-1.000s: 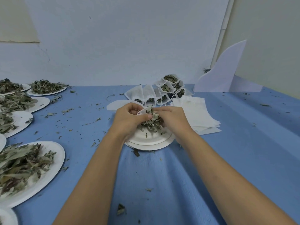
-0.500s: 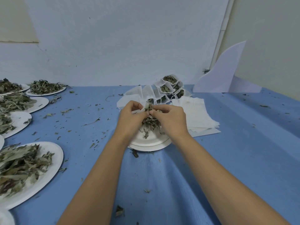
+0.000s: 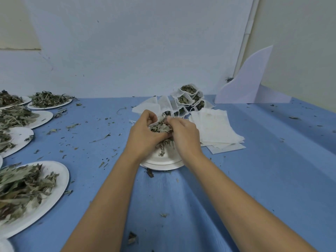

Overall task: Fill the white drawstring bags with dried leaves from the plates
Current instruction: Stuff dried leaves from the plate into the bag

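Over a small stack of white plates (image 3: pixel 161 163), my left hand (image 3: pixel 143 135) grips a white drawstring bag (image 3: pixel 160 125) stuffed with grey-green dried leaves. My right hand (image 3: pixel 183 135) pinches the bag's other edge together with leaves, and more leaves (image 3: pixel 163 147) hang below the bag above the plate. Behind my hands lies a pile of filled bags (image 3: pixel 189 98) with leaves showing at their mouths. A stack of flat empty bags (image 3: pixel 214 128) sits to the right.
Several white plates heaped with dried leaves line the left side, the nearest (image 3: pixel 27 190) at front left, others (image 3: pixel 49 101) further back. Leaf crumbs scatter across the blue tablecloth (image 3: pixel 272 179). A white curved foam board (image 3: pixel 249 84) stands at the back right against the wall.
Both hands have lifted the bag slightly and closed in around it. More leaves now sit inside the bag's mouth, with fewer hanging loose below.
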`<state>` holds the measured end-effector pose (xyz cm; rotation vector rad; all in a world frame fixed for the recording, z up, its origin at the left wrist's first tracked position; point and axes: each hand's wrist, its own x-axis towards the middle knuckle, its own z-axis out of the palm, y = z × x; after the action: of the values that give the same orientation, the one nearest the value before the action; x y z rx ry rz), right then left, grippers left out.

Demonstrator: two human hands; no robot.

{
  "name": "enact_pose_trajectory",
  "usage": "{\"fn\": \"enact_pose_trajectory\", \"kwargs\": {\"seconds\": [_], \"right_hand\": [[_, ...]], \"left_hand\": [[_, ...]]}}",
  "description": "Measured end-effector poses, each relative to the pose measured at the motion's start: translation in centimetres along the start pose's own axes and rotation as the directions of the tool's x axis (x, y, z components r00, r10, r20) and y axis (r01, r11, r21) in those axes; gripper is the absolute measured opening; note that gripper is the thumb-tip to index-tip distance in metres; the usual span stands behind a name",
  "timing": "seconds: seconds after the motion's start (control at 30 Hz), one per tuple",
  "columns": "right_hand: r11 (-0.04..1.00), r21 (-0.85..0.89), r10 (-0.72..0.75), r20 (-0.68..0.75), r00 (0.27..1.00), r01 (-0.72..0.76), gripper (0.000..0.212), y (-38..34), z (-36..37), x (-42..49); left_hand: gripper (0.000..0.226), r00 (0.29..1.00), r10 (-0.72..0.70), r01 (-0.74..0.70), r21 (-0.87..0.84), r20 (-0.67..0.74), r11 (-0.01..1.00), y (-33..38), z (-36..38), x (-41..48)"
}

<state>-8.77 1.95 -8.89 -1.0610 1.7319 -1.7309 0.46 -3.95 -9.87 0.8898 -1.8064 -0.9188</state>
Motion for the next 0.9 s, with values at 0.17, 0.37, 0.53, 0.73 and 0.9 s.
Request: {"fn": "enact_pose_trajectory", "kwargs": {"seconds": [0.17, 0.37, 0.53, 0.73, 0.9], "right_hand": [[0.997, -0.036, 0.065, 0.046, 0.997, -0.063, 0.027, -0.1, 0.1, -0.2], [1.0, 0.007, -0.02, -0.065, 0.998, 0.021, 0.021, -0.5, -1.0, 0.6], [0.915, -0.258, -0.322, 0.002, 0.947, 0.311, 0.017, 0.1, -2.2, 1.5], [0.766, -0.429, -0.48, 0.114, 0.87, 0.479, 0.017, 0.6, -2.2, 1.7], [0.761, -0.383, -0.495, 0.18, 0.85, 0.524, 0.014, 0.3, -2.4, 1.5]], "left_hand": [[0.027, 0.996, -0.031, 0.031, -0.006, -0.081, 1.0, -0.6, -0.1, -0.2], [0.03, 0.998, -0.024, 0.021, -0.05, -0.054, 0.999, -0.4, -0.8, 0.0], [0.035, 0.999, 0.008, -0.006, -0.069, 0.038, 0.998, -0.4, -0.9, -0.1], [0.034, 0.996, 0.036, -0.029, -0.089, 0.08, 0.996, -0.3, -1.2, 0.0], [0.032, 0.996, 0.043, -0.04, -0.043, 0.076, 0.998, -0.4, -1.3, 0.2]]}}
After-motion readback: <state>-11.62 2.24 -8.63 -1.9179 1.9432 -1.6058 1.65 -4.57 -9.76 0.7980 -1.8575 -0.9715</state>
